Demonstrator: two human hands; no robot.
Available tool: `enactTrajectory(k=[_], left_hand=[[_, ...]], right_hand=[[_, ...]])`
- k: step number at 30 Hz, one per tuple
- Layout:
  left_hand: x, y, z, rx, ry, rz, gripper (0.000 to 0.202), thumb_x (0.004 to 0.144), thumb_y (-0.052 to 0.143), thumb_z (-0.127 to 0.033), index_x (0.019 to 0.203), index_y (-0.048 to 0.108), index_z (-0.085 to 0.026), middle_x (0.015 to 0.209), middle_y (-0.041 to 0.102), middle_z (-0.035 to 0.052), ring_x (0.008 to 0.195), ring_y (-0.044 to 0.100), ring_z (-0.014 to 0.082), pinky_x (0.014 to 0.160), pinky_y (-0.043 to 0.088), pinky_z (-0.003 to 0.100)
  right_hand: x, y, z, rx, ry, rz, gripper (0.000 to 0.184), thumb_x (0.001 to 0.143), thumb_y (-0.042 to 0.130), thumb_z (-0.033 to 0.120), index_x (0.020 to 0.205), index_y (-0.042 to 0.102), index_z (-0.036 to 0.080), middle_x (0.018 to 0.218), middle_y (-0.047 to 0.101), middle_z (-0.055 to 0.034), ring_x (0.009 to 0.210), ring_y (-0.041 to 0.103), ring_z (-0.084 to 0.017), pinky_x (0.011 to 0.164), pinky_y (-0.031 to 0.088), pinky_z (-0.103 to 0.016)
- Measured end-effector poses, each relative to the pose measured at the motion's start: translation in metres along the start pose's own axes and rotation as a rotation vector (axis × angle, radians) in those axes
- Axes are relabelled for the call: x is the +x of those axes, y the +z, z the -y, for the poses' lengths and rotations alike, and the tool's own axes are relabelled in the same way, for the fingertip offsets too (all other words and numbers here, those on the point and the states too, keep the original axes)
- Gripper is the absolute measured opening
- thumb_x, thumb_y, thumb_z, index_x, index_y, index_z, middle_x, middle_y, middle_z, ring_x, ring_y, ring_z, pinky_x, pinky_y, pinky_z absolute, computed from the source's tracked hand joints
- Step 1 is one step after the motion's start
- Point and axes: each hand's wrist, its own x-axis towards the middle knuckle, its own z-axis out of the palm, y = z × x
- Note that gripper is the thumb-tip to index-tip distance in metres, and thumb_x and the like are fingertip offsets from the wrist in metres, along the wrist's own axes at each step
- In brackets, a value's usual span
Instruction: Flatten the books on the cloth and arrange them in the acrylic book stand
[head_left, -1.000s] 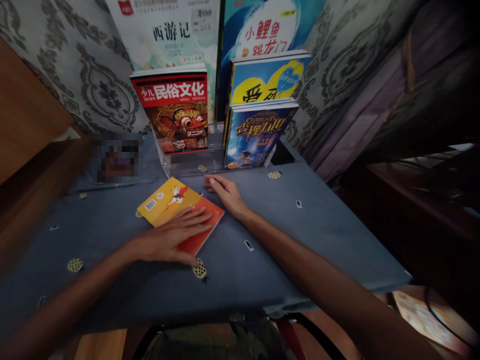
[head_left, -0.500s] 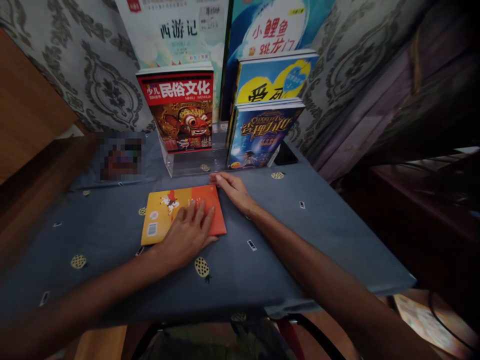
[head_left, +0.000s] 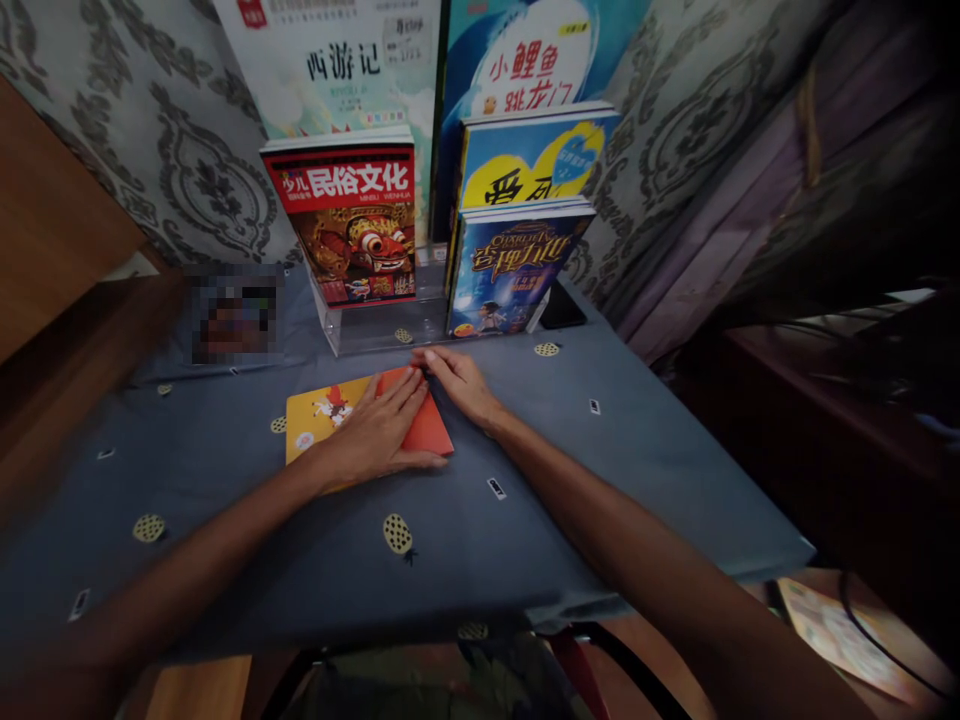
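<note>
A thin yellow and orange book (head_left: 435, 432) lies on the cloth-covered table, its cover showing a small cartoon figure. My left hand (head_left: 379, 430) lies flat across it, fingers stretched toward the upper right corner and thumb apart along the lower edge. At that same corner, my right hand (head_left: 459, 385) rests on its side with fingers extended and close together. Its fingertips meet those of my left hand, which partly hide them. Much of the book is covered by my left hand and forearm.
Behind the book, a clear acrylic stand (head_left: 367, 330) holds a red book (head_left: 360, 225), a dark blue book (head_left: 517, 270), a blue and yellow book (head_left: 540, 155) and taller ones. A black phone-like object (head_left: 564, 308) lies beside it. Patterned curtains hang behind.
My left hand has slid up and right over the book, its fingertips now reaching the corner by my right hand. My right hand stays at that corner. The view has shifted slightly.
</note>
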Motion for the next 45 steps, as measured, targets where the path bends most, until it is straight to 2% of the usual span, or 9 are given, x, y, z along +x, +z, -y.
enactTrajectory(k=[6, 13, 17, 22, 27, 31, 35, 39, 45], left_hand=[[-0.020, -0.004, -0.017, -0.021, 0.156, 0.086, 0.077, 0.101, 0.032, -0.065, 0.160, 0.021, -0.016, 0.166, 0.025, 0.0137, 0.155, 0.020, 0.0251, 0.127, 0.013, 0.050], [-0.043, 0.012, -0.034, 0.069, 0.254, 0.037, 0.054, 0.109, 0.026, -0.042, 0.158, 0.023, -0.020, 0.164, 0.031, 0.0089, 0.153, 0.027, 0.0194, 0.127, 0.014, 0.047], [-0.055, 0.020, -0.031, 0.166, 0.146, -0.060, 0.062, 0.107, 0.021, -0.050, 0.160, 0.017, -0.018, 0.163, 0.033, 0.0124, 0.153, 0.027, 0.0243, 0.125, 0.014, 0.054], [-0.070, 0.026, -0.018, 0.302, -0.071, -0.176, 0.082, 0.098, 0.022, -0.071, 0.157, 0.028, -0.014, 0.160, 0.038, 0.0193, 0.150, 0.030, 0.0363, 0.120, 0.021, 0.065], [-0.087, 0.031, -0.013, 0.425, 0.023, -0.230, 0.080, 0.099, 0.027, -0.067, 0.154, 0.033, -0.010, 0.154, 0.046, 0.0214, 0.147, 0.036, 0.0378, 0.119, 0.025, 0.063], [-0.104, 0.030, -0.020, 0.569, 0.153, -0.288, 0.067, 0.102, 0.041, -0.056, 0.149, 0.042, -0.008, 0.144, 0.055, 0.0241, 0.139, 0.048, 0.0396, 0.112, 0.039, 0.056], [-0.112, 0.016, -0.024, 0.621, 0.255, -0.392, 0.043, 0.104, 0.046, -0.036, 0.135, 0.053, -0.007, 0.124, 0.069, 0.0216, 0.122, 0.063, 0.0355, 0.101, 0.051, 0.048], [-0.105, -0.012, -0.022, 0.466, 0.258, -0.515, 0.026, 0.105, 0.040, -0.021, 0.121, 0.058, -0.010, 0.104, 0.076, 0.0135, 0.100, 0.073, 0.0231, 0.086, 0.059, 0.033], [-0.088, -0.072, -0.021, 0.102, -0.139, -0.638, 0.031, 0.106, 0.033, -0.035, 0.101, 0.061, -0.022, 0.067, 0.066, -0.0019, 0.053, 0.063, 0.0141, 0.048, 0.044, 0.023]], right_hand=[[0.000, 0.001, 0.000, -0.041, -0.009, -0.001, 0.061, 0.093, 0.046, 0.071, 0.115, 0.073, 0.022, 0.111, 0.077, -0.0094, 0.109, 0.070, -0.027, 0.100, 0.052, -0.045], [-0.003, 0.002, 0.008, -0.190, -0.074, 0.013, 0.052, 0.098, 0.041, 0.059, 0.107, 0.074, 0.018, 0.105, 0.077, -0.0080, 0.103, 0.070, -0.026, 0.096, 0.051, -0.041], [-0.006, 0.002, 0.017, -0.293, -0.090, 0.043, 0.042, 0.100, 0.041, 0.046, 0.105, 0.073, 0.019, 0.101, 0.077, -0.0062, 0.098, 0.069, -0.024, 0.089, 0.050, -0.035], [-0.011, 0.003, 0.031, -0.417, -0.084, 0.039, 0.039, 0.100, 0.042, 0.041, 0.091, 0.072, 0.017, 0.084, 0.074, -0.0044, 0.078, 0.067, -0.019, 0.072, 0.045, -0.028], [-0.018, 0.008, 0.043, -0.507, -0.092, 0.054, 0.042, 0.100, 0.045, 0.041, 0.069, 0.064, 0.019, 0.065, 0.067, -0.0013, 0.060, 0.057, -0.014, 0.061, 0.035, -0.026], [-0.022, 0.009, 0.048, -0.516, -0.122, 0.100, 0.048, 0.100, 0.044, 0.043, 0.063, 0.062, 0.018, 0.057, 0.061, 0.0002, 0.055, 0.051, -0.012, 0.058, 0.032, -0.026], [-0.022, 0.011, 0.043, -0.375, -0.053, 0.120, 0.055, 0.098, 0.044, 0.057, 0.073, 0.072, 0.016, 0.060, 0.065, -0.0010, 0.058, 0.056, -0.014, 0.059, 0.038, -0.026], [-0.022, 0.016, 0.038, -0.151, 0.035, 0.173, 0.068, 0.093, 0.039, 0.071, 0.074, 0.076, 0.018, 0.072, 0.073, -0.0054, 0.069, 0.065, -0.017, 0.068, 0.047, -0.029], [-0.017, 0.020, 0.039, 0.380, 0.148, 0.226, 0.073, 0.082, 0.046, 0.084, 0.086, 0.077, 0.018, 0.082, 0.074, -0.0079, 0.079, 0.068, -0.020, 0.066, 0.054, -0.030]])
